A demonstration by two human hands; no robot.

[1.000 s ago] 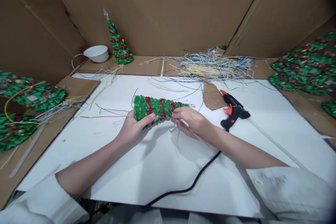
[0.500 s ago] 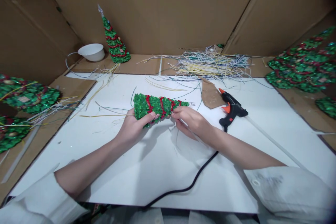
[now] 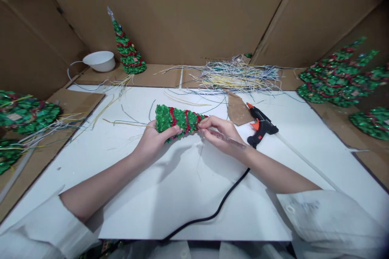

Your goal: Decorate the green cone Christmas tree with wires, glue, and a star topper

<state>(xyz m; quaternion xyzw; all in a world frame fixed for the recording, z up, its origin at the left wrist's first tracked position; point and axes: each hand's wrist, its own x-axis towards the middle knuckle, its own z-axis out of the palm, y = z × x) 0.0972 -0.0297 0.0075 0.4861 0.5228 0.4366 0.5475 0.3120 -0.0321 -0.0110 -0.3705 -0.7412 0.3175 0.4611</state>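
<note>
A small green cone tree with red bands lies sideways above the white board, its wide base to the left. My left hand is closed round the base end. My right hand covers the narrow tip, fingers pinched there, with a thin rod or strip lying across the hand toward the wrist. A black hot glue gun with an orange trigger lies just right of my right hand, and its black cord runs under my right forearm toward me.
A finished tree stands at the back left beside a white bowl. A heap of thin coloured strips lies at the back. More green trees are piled at the right and left. A brown cardboard scrap lies by the gun. Cardboard walls enclose the table.
My right hand has slid up over the tree's tip, which no longer shows. The tree and both hands sit slightly higher in view as my head shifted.
</note>
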